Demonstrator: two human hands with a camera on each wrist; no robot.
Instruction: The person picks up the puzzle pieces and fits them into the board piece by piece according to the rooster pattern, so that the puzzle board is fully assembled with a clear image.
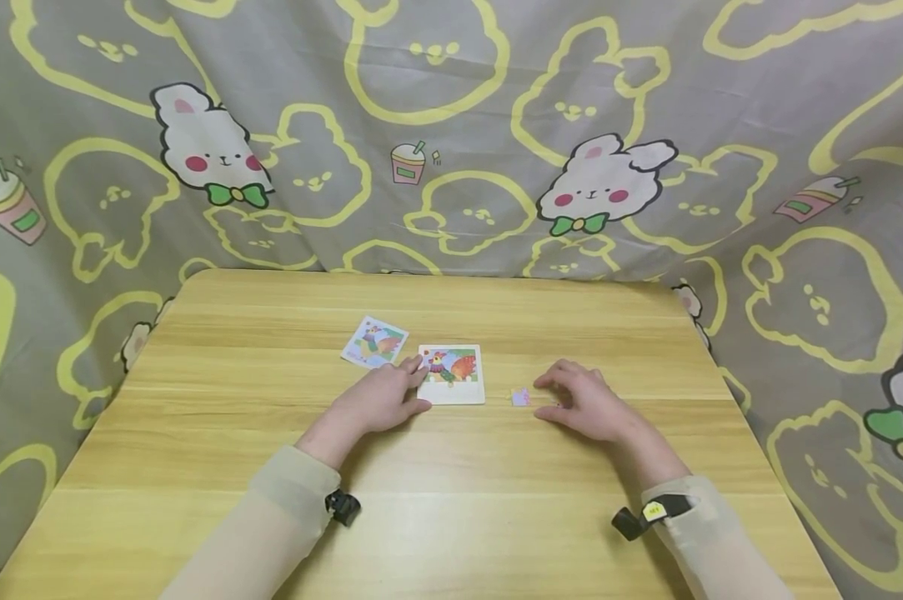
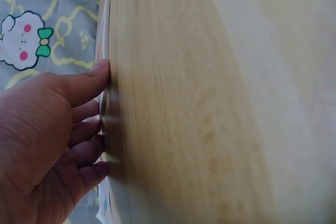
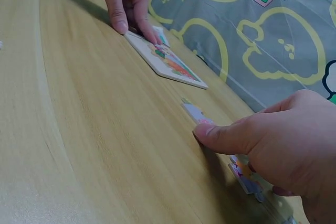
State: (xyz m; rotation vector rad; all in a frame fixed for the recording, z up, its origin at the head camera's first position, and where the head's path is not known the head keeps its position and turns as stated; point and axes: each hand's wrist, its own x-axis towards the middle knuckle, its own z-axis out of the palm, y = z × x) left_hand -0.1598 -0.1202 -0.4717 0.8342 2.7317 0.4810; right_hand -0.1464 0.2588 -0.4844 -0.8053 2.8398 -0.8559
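Observation:
A square puzzle board (image 1: 462, 395) lies mid-table, its upper part filled with a bird picture and its lower strip white. My left hand (image 1: 383, 396) rests at its left edge. The thumb is by the near corner and a finger touches the picture surface in the right wrist view. To the right of the board lies a small lilac puzzle piece (image 1: 521, 397). My right hand (image 1: 584, 400) is just right of it, thumb and index finger spread apart; in the right wrist view the thumb overlaps the piece's end. Another patterned puzzle piece (image 3: 244, 178) sits partly beneath that hand.
A picture card (image 1: 374, 342) with the same bird lies tilted behind my left hand. The wooden table (image 1: 436, 517) ends at the back against a grey patterned curtain (image 1: 481, 242). Black straps sit on both wrists.

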